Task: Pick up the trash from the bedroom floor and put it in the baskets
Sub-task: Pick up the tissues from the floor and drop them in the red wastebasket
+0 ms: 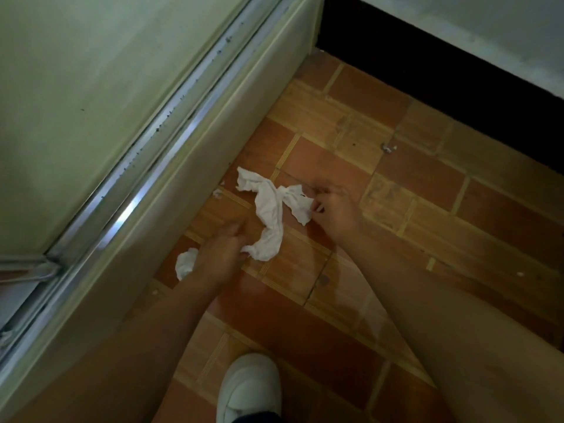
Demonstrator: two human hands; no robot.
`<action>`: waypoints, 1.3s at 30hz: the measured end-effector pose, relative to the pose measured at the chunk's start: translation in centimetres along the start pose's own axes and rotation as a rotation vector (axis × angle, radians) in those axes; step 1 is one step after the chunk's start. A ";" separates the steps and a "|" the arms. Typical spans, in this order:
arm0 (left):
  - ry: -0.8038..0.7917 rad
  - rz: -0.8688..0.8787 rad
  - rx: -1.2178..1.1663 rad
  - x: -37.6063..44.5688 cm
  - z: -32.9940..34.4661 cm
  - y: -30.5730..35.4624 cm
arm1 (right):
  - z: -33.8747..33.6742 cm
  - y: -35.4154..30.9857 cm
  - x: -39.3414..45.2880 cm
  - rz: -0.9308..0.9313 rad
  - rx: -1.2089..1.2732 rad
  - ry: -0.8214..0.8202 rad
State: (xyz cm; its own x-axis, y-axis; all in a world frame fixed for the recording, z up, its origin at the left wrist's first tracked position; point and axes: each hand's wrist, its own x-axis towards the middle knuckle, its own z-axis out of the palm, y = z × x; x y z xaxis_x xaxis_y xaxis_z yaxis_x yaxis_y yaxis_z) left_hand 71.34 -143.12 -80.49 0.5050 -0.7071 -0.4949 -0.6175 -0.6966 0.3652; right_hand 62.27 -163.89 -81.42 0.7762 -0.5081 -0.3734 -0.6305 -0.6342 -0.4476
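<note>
Both bare hands reached down to the reddish-brown tiled floor [396, 190] beside a pale green ledge with a metal sliding track [171, 166]. The right hand [332, 209] had its fingers curled and pinched one end of a long, twisted strip of crumpled white tissue paper [270, 209], which lay spread across the tiles between the two hands. The left hand [221, 254] was bent downward with fingers curled near the strip's lower end; whether it actually gripped that end could not be told. A smaller wad of white tissue [186, 263] lay just beside the left wrist, close to the ledge. Tiny white scraps [389, 148] sat on the tiles farther off. A white shoe [248, 389] stood on the floor below the arms.
</note>
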 end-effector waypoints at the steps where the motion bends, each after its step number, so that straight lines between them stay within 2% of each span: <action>1: 0.007 -0.001 0.002 0.1 0.1 -0.1 | 0.3 0.1 0.3 0.014 0.001 0.007; 6: 0.025 0.018 -0.024 0.4 0.8 -0.2 | 1.3 -0.3 1.1 0.048 0.019 0.083; 11: 0.026 0.025 -0.006 0.7 1.0 -0.5 | 1.7 -0.4 1.4 0.077 -0.027 0.087; 14: 0.032 0.029 0.007 0.7 1.1 -0.6 | 1.5 -0.5 1.4 0.098 0.028 0.090; 21: 0.042 0.032 0.008 0.8 1.3 -0.7 | 1.2 -1.0 1.5 0.188 0.117 -0.008; 28: 0.065 -0.014 -0.023 0.6 1.0 -0.1 | 0.6 -1.0 0.6 0.220 0.219 0.014; 33: 0.115 -0.042 -0.102 0.5 -0.9 1.2 | -2.0 -1.1 -0.7 0.249 0.322 0.090; 39: 0.322 -0.014 -0.242 -2.5 -7.6 5.1 | -10.0 -3.6 -5.1 0.268 0.389 0.228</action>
State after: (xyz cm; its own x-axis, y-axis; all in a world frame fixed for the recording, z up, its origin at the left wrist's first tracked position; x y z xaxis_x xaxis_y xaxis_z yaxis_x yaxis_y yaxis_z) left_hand 71.52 -145.84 -71.42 0.6991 -0.6725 -0.2429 -0.4688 -0.6877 0.5543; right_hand 60.67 -164.83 -69.82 0.5419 -0.7642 -0.3497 -0.7306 -0.2227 -0.6455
